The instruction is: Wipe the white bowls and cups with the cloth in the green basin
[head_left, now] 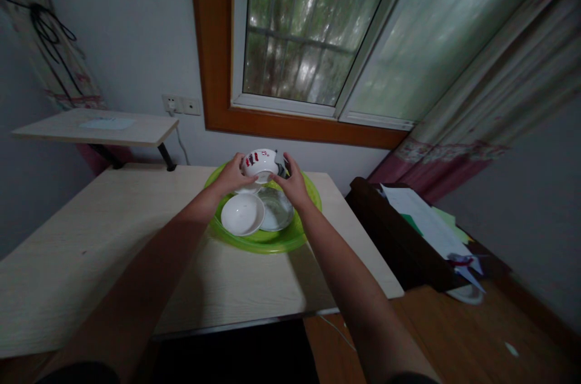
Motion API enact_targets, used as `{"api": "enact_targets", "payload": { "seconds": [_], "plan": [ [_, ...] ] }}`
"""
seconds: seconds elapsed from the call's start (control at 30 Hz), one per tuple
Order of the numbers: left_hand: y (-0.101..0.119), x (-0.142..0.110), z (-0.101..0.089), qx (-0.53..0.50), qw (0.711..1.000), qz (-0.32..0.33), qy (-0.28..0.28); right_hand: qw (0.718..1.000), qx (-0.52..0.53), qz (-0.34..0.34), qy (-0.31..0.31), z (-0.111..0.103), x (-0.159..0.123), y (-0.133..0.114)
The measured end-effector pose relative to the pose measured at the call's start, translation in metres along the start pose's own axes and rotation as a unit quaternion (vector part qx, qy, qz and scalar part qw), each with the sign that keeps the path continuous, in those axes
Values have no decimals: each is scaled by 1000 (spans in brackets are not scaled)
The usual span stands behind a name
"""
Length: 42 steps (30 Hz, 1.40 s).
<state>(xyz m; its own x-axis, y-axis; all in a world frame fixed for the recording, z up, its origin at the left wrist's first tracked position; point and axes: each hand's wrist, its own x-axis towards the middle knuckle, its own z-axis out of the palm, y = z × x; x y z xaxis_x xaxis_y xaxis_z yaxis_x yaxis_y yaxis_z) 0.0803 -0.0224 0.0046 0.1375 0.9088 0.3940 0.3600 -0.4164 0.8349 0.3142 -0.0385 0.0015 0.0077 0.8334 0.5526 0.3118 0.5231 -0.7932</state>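
Note:
Between my two hands is a white bowl (261,161) with red and grey printing on its side, tilted so its base faces me. My left hand (233,175) grips its left side and my right hand (293,181) its right side. Both hold it above a green plastic basin (263,246) on the table. Inside the basin lie a plain white bowl (243,214) at the left and a greyish-white plate (278,210) at the right. Part of another white dish (247,189) shows just under the held bowl; its kind is mostly hidden.
The pale wooden table (113,251) carries a small raised shelf (97,127) at the back left. Behind stand a wall with sockets (181,104) and a window (313,27). To the right is a dark cabinet (399,245) with papers (426,221) on top.

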Motion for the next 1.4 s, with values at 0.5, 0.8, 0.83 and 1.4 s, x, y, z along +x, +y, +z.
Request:
{"api": "enact_targets", "payload": {
  "seconds": [0.5, 0.8, 0.83, 1.4],
  "plan": [
    [12, -4, -2, 87, 996, -14, 0, 974, -163, -153, -31, 3, -6, -9],
    [20, -9, 1, 123, 992, 20, -17, 916, -217, -298, -160, 17, -13, -39],
    [20, -9, 1, 124, 992, 21, -14, 919, -214, -294, -152, 17, -13, -39],
    [16, -4, -2, 47, 998, -38, 31, 978, -146, -143, -38, 7, -10, -15]
  ]
}}
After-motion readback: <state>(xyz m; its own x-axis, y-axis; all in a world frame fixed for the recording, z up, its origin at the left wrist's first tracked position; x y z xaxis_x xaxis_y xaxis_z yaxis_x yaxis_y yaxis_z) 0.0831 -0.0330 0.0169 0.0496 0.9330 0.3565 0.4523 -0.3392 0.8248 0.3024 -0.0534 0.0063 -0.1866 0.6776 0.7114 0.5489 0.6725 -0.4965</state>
